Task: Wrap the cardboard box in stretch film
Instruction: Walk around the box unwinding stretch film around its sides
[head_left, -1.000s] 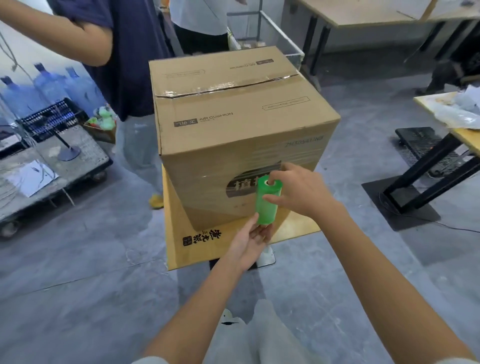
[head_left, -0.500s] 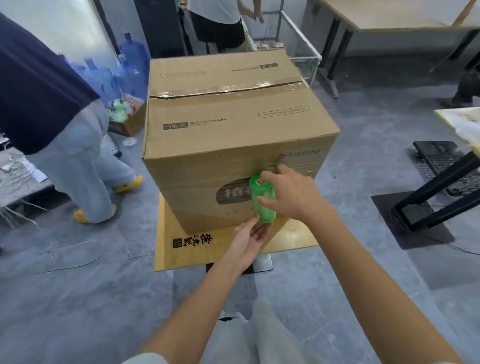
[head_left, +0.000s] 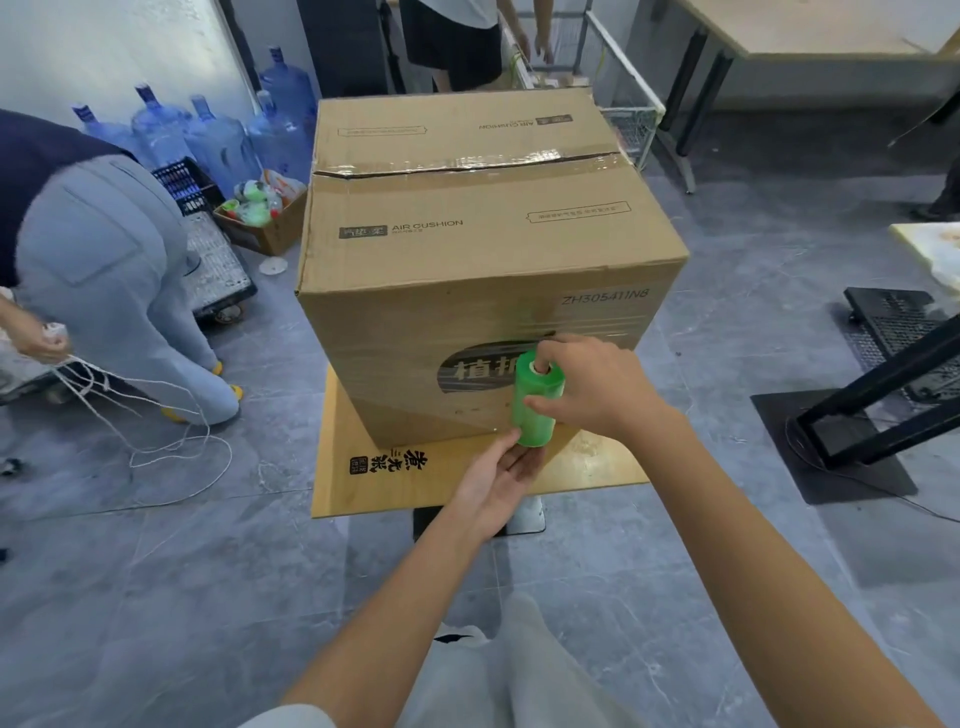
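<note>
A large taped cardboard box (head_left: 467, 249) marked AIR CUSHION stands on a small yellow table top (head_left: 353, 467). Clear film shows across the lower part of its near face. A green roll of stretch film (head_left: 532, 410) stands upright against that face. My right hand (head_left: 592, 387) grips the roll from the right, with a finger in the top of its core. My left hand (head_left: 501, 480) holds the roll from underneath, fingers cupped round its bottom end.
A person in pale trousers (head_left: 114, 291) bends at the left, handling white string (head_left: 156, 415) on the floor. Blue water bottles (head_left: 208, 140) and a small box of items (head_left: 260, 213) stand behind. Another person (head_left: 452, 41) stands beyond the box. A black desk leg (head_left: 872, 410) is at right.
My view has swung round the box toward its left; both hands keep their hold on the green roll against the near face. The person at left has bent down.
</note>
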